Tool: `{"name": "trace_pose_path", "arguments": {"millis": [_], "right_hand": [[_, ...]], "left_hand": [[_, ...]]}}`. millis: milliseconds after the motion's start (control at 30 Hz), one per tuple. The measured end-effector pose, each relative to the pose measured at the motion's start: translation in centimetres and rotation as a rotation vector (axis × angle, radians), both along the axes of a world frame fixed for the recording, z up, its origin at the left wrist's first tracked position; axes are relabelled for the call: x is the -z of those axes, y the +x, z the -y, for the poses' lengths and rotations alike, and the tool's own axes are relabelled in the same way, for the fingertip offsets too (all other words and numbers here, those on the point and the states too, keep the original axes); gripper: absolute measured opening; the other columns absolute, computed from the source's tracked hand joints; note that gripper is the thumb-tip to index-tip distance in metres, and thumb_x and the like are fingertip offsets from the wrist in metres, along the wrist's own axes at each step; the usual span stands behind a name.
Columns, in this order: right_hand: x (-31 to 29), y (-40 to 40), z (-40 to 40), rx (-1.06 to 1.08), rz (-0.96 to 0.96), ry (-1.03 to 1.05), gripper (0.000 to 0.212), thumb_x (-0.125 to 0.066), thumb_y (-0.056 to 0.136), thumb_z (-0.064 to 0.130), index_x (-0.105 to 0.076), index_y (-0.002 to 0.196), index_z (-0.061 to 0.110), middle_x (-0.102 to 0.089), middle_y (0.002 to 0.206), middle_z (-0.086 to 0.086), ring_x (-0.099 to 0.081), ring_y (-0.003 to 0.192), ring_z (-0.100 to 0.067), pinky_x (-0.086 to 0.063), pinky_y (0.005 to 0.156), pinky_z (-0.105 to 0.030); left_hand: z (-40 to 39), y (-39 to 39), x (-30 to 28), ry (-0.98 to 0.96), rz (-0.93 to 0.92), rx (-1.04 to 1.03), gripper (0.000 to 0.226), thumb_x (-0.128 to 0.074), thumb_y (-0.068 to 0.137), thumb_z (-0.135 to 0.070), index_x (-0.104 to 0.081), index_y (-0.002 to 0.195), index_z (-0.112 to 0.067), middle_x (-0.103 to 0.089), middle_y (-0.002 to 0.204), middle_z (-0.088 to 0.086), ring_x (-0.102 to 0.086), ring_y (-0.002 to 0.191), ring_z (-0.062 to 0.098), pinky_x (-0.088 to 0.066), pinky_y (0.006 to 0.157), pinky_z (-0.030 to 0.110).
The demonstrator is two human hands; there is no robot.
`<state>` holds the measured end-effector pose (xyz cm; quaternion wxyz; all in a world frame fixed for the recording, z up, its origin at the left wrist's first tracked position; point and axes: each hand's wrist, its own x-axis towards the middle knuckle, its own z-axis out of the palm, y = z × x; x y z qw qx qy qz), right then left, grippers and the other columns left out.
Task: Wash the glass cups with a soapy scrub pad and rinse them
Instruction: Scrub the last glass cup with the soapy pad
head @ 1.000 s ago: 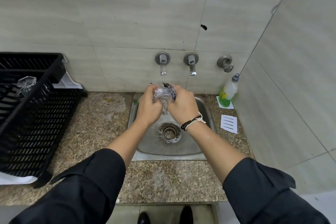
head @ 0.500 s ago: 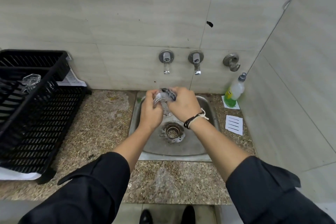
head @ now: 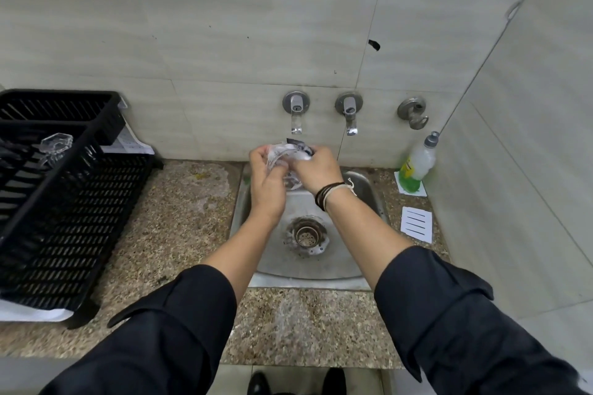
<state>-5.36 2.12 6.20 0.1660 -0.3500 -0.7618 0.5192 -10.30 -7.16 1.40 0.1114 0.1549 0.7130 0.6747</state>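
A clear glass cup (head: 284, 154) is held over the steel sink (head: 362, 189), just below the left tap (head: 296, 112). My left hand (head: 268, 183) grips the cup from the left side. My right hand (head: 317, 170) holds a dark scrub pad (head: 303, 147) against the cup's upper right side. Most of the pad is hidden by my fingers. Another clear glass cup (head: 54, 146) sits upside down in the black dish rack (head: 64, 202) at the left.
A second tap (head: 349, 114) and a wall hook (head: 414, 112) are on the tiled wall. A bottle of green dish soap (head: 417, 167) stands at the right of the sink, near a white card (head: 416, 224). The drain (head: 306, 234) lies below my wrists. Granite counter surrounds the sink.
Both hands stay together on the cup and pad over the sink. The pad has shifted slightly around the cup's top, and the view has tilted a little.
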Motion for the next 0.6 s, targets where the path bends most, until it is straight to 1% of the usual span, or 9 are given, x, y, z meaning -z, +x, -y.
{"name": "trace_pose_path", "arguments": {"millis": [67,133,233,267,300,367,400,500,600], "right_hand": [[0.2,0.3,-0.4,-0.049,0.03,0.146,0.008,-0.066,0.084,0.011,-0.074,0.084,0.011,-0.075,0.079,-0.006,-0.068,0.074,-0.022,-0.049,0.065,-0.028],[0.4,0.5,-1.1,-0.119,0.076,0.348,0.014,-0.062,0.081,0.008,-0.073,0.088,0.01,-0.075,0.084,-0.011,-0.068,0.081,-0.028,-0.049,0.068,-0.029],[0.0,0.4,-1.1,-0.195,0.098,0.531,0.016,-0.058,0.08,0.011,-0.069,0.092,0.011,-0.073,0.088,-0.014,-0.067,0.088,-0.038,-0.052,0.07,-0.039],[-0.2,0.5,-0.5,-0.213,0.091,0.555,0.016,-0.058,0.081,0.013,-0.067,0.094,0.01,-0.073,0.089,-0.015,-0.066,0.089,-0.04,-0.052,0.071,-0.04],[-0.1,0.8,0.0,-0.224,0.068,0.567,0.016,-0.057,0.083,0.013,-0.065,0.097,0.009,-0.072,0.091,-0.017,-0.065,0.09,-0.041,-0.052,0.071,-0.041],[0.0,1.5,0.8,-0.225,0.026,0.557,0.015,-0.057,0.085,0.011,-0.064,0.098,0.007,-0.071,0.093,-0.02,-0.063,0.091,-0.043,-0.047,0.072,-0.04],[0.0,1.5,0.8,-0.222,0.026,0.524,0.013,-0.058,0.086,0.012,-0.065,0.096,0.007,-0.071,0.093,-0.02,-0.063,0.091,-0.043,-0.045,0.071,-0.039],[-0.5,0.8,-0.3,-0.186,0.082,0.353,0.008,-0.061,0.087,0.016,-0.063,0.08,0.013,-0.072,0.086,-0.015,-0.066,0.087,-0.037,-0.038,0.063,-0.031],[-0.4,1.1,-0.1,-0.195,0.057,0.294,0.005,-0.06,0.086,0.017,-0.064,0.083,0.015,-0.072,0.085,-0.01,-0.066,0.084,-0.03,-0.038,0.063,-0.027]], "left_hand": [[0.2,-1.0,-0.4,-0.139,-0.081,0.061,0.033,-0.059,0.095,-0.013,-0.051,0.127,-0.019,-0.063,0.116,-0.003,-0.06,0.099,0.007,-0.046,0.087,0.031],[0.1,-2.0,-1.0,-0.282,-0.242,0.159,0.046,-0.064,0.09,-0.017,-0.053,0.135,-0.016,-0.064,0.124,0.0,-0.062,0.108,0.013,-0.05,0.093,0.032],[-0.3,-2.0,-1.7,-0.308,-0.285,0.201,0.058,-0.061,0.081,-0.014,-0.057,0.138,-0.013,-0.067,0.122,-0.001,-0.062,0.107,0.011,-0.044,0.089,0.009],[-0.3,-2.1,-1.6,-0.271,-0.248,0.163,0.058,-0.058,0.077,-0.014,-0.059,0.135,-0.014,-0.067,0.118,-0.004,-0.063,0.104,0.01,-0.045,0.088,0.007],[-0.2,-2.3,-1.4,-0.214,-0.195,0.102,0.057,-0.056,0.074,-0.016,-0.061,0.131,-0.017,-0.068,0.115,-0.005,-0.064,0.103,0.012,-0.05,0.09,0.014],[0.0,-2.9,-0.9,-0.081,-0.067,-0.033,0.052,-0.053,0.072,-0.016,-0.062,0.122,-0.022,-0.07,0.113,0.001,-0.068,0.104,0.022,-0.056,0.096,0.04],[-0.1,-3.0,-0.7,-0.042,-0.02,-0.067,0.048,-0.053,0.072,-0.017,-0.062,0.119,-0.023,-0.071,0.113,0.005,-0.068,0.105,0.025,-0.056,0.096,0.045],[-0.8,-2.0,-1.2,-0.062,-0.052,-0.045,0.041,-0.055,0.074,-0.019,-0.062,0.114,-0.024,-0.071,0.109,0.002,-0.068,0.102,0.02,-0.055,0.09,0.037],[-1.2,-1.9,-0.8,0.044,0.021,-0.13,0.033,-0.053,0.08,-0.013,-0.065,0.11,-0.02,-0.071,0.105,0.002,-0.067,0.094,0.016,-0.054,0.081,0.032]]}}
